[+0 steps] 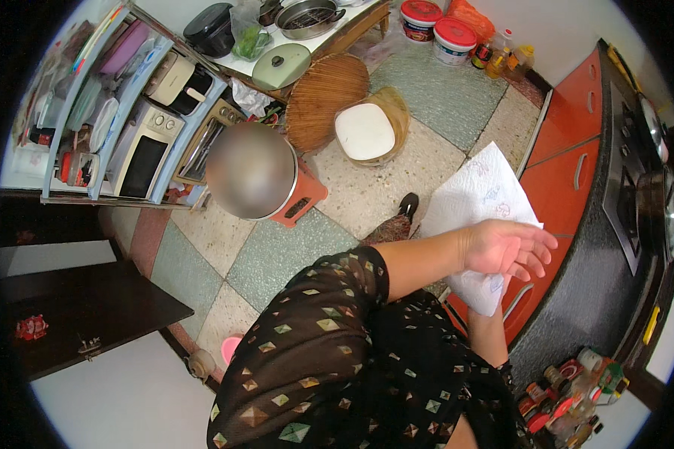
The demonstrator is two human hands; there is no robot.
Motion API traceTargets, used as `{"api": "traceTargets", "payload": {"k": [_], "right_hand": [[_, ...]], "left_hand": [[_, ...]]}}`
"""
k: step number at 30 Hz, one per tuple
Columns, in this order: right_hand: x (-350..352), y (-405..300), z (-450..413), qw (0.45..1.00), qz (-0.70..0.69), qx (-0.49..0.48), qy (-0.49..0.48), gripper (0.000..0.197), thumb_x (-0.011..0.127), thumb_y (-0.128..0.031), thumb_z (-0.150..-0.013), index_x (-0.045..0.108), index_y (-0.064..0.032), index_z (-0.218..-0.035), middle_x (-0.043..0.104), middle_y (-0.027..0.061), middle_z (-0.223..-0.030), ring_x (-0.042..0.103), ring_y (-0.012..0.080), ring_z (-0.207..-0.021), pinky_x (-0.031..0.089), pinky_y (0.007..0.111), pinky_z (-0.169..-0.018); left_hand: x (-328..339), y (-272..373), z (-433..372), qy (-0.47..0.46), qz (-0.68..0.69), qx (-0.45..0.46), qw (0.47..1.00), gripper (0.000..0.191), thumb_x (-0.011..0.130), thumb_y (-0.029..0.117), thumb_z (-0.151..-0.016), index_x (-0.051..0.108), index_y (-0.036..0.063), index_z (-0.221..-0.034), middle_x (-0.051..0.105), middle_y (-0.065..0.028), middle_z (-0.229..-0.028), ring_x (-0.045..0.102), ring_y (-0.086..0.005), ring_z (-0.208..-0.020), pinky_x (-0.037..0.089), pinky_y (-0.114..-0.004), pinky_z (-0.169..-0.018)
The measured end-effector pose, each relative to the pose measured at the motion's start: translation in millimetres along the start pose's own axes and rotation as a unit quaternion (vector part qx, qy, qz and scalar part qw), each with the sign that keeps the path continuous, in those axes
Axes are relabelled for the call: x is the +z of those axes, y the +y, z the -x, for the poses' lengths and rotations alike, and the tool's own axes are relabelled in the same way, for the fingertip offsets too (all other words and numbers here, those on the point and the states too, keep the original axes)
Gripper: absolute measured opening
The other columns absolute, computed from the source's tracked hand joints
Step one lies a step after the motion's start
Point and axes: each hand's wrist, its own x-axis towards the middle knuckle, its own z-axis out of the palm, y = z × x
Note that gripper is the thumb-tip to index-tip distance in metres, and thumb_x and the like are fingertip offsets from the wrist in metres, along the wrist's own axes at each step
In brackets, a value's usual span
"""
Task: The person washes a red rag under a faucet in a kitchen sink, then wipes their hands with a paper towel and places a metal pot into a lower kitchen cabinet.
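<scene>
My left hand (505,250) reaches across to the right, palm showing, fingers apart and slightly curled, in front of a white printed paper towel (477,193). The towel spreads above the hand and hangs below it. My right forearm (486,334) comes up from below and passes behind the towel's lower part. The towel and my left hand cover most of my right hand, so its grip cannot be told. Both hands are near the red cabinet fronts (564,174) under the dark countertop (573,286).
A round vessel (251,171), its inside blurred, stands on an orange-red base. Beyond are a white square lid (365,132) on a bin and a woven round tray (326,101). Shelves (101,151) with appliances line the left; a stove (623,163) and jars (567,393) are at the right.
</scene>
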Motion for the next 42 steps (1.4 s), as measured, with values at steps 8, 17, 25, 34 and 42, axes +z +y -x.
{"api": "traceTargets", "payload": {"k": [8,17,25,34,42], "right_hand": [[22.9,-99.8,-118.9,0.980,0.045,0.077,-0.178,0.045,0.030,-0.038,-0.085,0.037,-0.0045,-0.115,0.045,0.0103,-0.114,0.042,0.0210,-0.106,0.034,0.036,-0.091],[175.5,-129.5,-219.0,0.884,0.394,-0.243,-0.060,0.034,0.039,-0.026,-0.088,0.045,-0.0022,-0.110,0.051,0.0118,-0.103,0.048,0.0167,-0.096,0.038,0.030,-0.084],[158.4,-143.2,-324.3,0.514,0.785,-0.253,-0.236,0.042,0.053,-0.001,-0.066,0.045,0.0000,-0.107,0.045,0.0206,-0.109,0.043,0.0350,-0.103,0.034,0.037,-0.090],[197.3,-250.2,-436.2,0.670,0.691,-0.249,-0.104,0.022,0.049,-0.006,-0.077,0.055,-0.0027,-0.099,0.051,0.0100,-0.106,0.051,0.0196,-0.094,0.045,0.029,-0.073],[174.2,-424.9,-588.0,0.527,0.766,-0.335,0.152,0.029,0.052,-0.011,-0.072,0.053,-0.0022,-0.099,0.051,0.0168,-0.105,0.047,0.0297,-0.100,0.038,0.035,-0.085]], "left_hand": [[-43.8,90.4,-55.9,-0.053,-0.043,-0.039,0.997,0.040,0.039,0.026,-0.086,0.041,-0.0016,-0.114,0.054,-0.0198,-0.099,0.055,-0.0300,-0.089,0.043,-0.037,-0.081],[-117.5,203.3,-126.4,0.267,-0.051,0.013,0.962,0.046,0.041,0.044,-0.082,0.046,0.0097,-0.112,0.053,-0.0099,-0.101,0.050,-0.0218,-0.093,0.041,-0.039,-0.081],[-148.5,258.7,-170.2,0.306,0.068,0.126,0.941,0.035,0.041,0.036,-0.083,0.049,0.0076,-0.102,0.056,-0.0090,-0.094,0.053,-0.0225,-0.088,0.042,-0.037,-0.079],[-205.5,370.4,-271.0,0.412,-0.153,0.163,0.883,0.026,0.041,-0.003,-0.078,0.047,-0.0005,-0.103,0.055,-0.0136,-0.096,0.057,-0.0226,-0.082,0.050,-0.033,-0.068],[-259.2,498.1,-367.5,0.503,-0.319,0.122,0.794,0.018,0.039,-0.006,-0.072,0.053,-0.0009,-0.082,0.052,-0.0069,-0.067,0.052,-0.0164,-0.057,0.044,-0.027,-0.052]]}}
